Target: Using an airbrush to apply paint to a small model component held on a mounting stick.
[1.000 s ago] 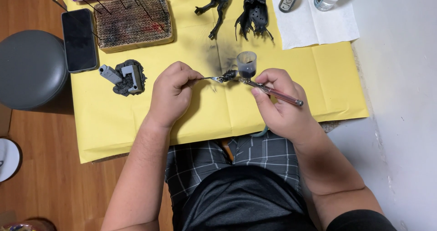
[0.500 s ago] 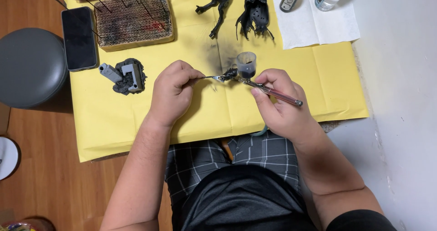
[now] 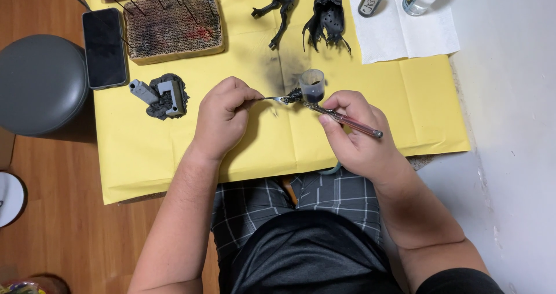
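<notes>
Above the yellow-papered surface (image 3: pixel 174 161), the right hand (image 3: pixel 353 135) grips an airbrush (image 3: pixel 324 106); the left hand (image 3: pixel 223 117) pinches its needle tip (image 3: pixel 272 99), seemingly mid-cleaning; gentle handling needed.

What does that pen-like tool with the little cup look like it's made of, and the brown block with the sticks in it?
The airbrush in the right hand looks like metal: a thin shiny barrel with a reddish rear part, plus a cloudy, probably plastic cup. The left hand pinches its silvery front tip. The brown block appears to be corrugated cardboard set on edge, judging by its fine ribbed, matte surface.
</notes>
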